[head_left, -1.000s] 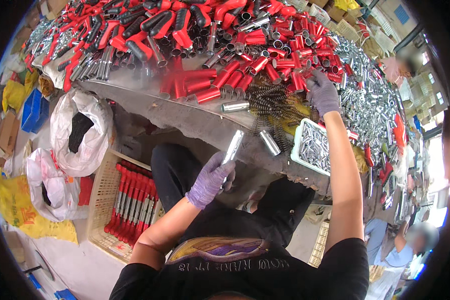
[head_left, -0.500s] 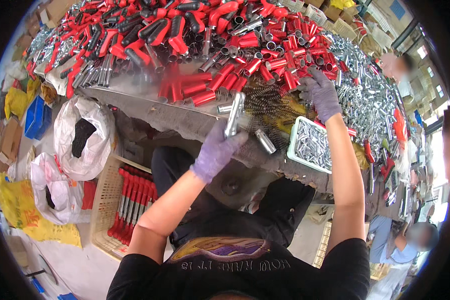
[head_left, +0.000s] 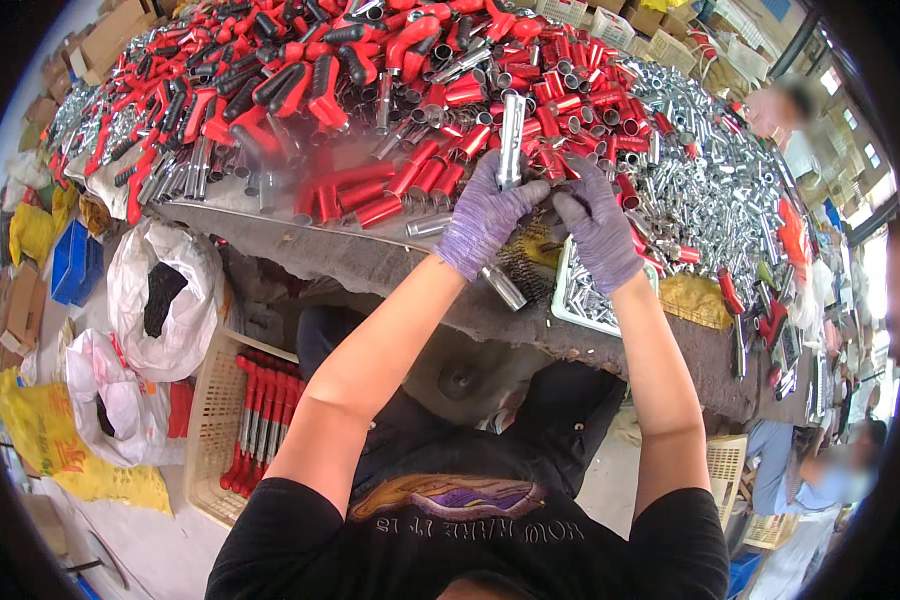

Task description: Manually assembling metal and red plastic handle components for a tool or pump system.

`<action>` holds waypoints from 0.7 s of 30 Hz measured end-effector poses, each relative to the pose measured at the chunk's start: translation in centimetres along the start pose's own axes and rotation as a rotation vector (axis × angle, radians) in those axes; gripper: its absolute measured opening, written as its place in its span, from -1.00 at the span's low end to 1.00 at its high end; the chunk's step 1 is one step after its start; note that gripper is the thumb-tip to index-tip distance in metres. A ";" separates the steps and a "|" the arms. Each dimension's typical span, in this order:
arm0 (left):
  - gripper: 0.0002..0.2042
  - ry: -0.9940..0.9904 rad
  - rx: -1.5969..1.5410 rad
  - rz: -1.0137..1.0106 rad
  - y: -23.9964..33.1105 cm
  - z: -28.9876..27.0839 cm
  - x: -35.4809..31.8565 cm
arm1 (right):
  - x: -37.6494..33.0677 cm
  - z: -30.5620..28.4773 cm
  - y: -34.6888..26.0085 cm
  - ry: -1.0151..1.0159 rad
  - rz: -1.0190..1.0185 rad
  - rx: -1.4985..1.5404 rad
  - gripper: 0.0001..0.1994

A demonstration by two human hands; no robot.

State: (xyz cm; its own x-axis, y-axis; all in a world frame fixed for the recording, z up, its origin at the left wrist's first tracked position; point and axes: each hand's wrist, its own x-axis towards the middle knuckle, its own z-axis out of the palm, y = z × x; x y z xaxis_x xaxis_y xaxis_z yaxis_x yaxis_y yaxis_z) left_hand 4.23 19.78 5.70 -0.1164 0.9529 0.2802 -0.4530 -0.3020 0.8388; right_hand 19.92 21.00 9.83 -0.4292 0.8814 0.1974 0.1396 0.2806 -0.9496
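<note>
A shiny silver metal tube (head_left: pixel 511 140) stands nearly upright in my gloved left hand (head_left: pixel 485 220), its fingers wrapped round the lower end. Close beside it on the right, my gloved right hand (head_left: pixel 602 228) has its fingers bent together toward the left thumb. Whatever those right fingertips pinch, if anything, is too small to make out. Under and between the hands lie dark coil springs (head_left: pixel 532 268), partly covered. A pale green tray (head_left: pixel 582 319) of small metal pins sits below my right wrist. One loose silver tube (head_left: pixel 504 288) rests at the table's near edge.
Red sleeves (head_left: pixel 378 210) and red-black handles (head_left: pixel 325 92) are heaped across the table. Small metal parts (head_left: pixel 715 150) pile up at the right. Down left are a cream basket (head_left: pixel 202 440) of red-and-silver tools and white sacks (head_left: pixel 185 335). Other people (head_left: pixel 782 115) are at the far right.
My left hand has moved right and forward with the silver tube. My right hand has drawn back from the red sleeves and come left, close to the left hand.
</note>
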 end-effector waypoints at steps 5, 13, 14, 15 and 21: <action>-0.63 0.021 0.032 -0.077 0.8 1.5 -0.7 | -1.3 -1.0 2.2 0.127 -0.292 -0.425 -0.52; -0.53 -0.073 0.714 0.023 -1.9 -0.4 1.6 | -3.0 -4.3 -2.4 0.288 -0.194 -0.117 -0.81; -0.53 -0.075 0.712 0.022 -1.6 -0.6 1.2 | -2.8 -5.5 -2.5 0.344 -0.193 -0.196 -0.80; -0.52 -0.097 0.697 -0.015 -0.7 -0.3 0.6 | -2.8 -6.4 -3.3 0.386 -0.204 -0.205 -0.80; -0.53 -0.241 1.012 -0.032 3.1 -0.5 -2.7 | 0.3 -5.9 -5.4 0.189 -0.154 -0.632 -0.72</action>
State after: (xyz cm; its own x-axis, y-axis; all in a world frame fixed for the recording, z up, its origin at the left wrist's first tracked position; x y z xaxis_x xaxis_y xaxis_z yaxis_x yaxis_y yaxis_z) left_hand 2.71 16.27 7.37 0.1123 0.9635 0.2430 0.5138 -0.2656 0.8158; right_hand 24.34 22.00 16.48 -0.3303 0.8487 0.4131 0.6093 0.5260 -0.5934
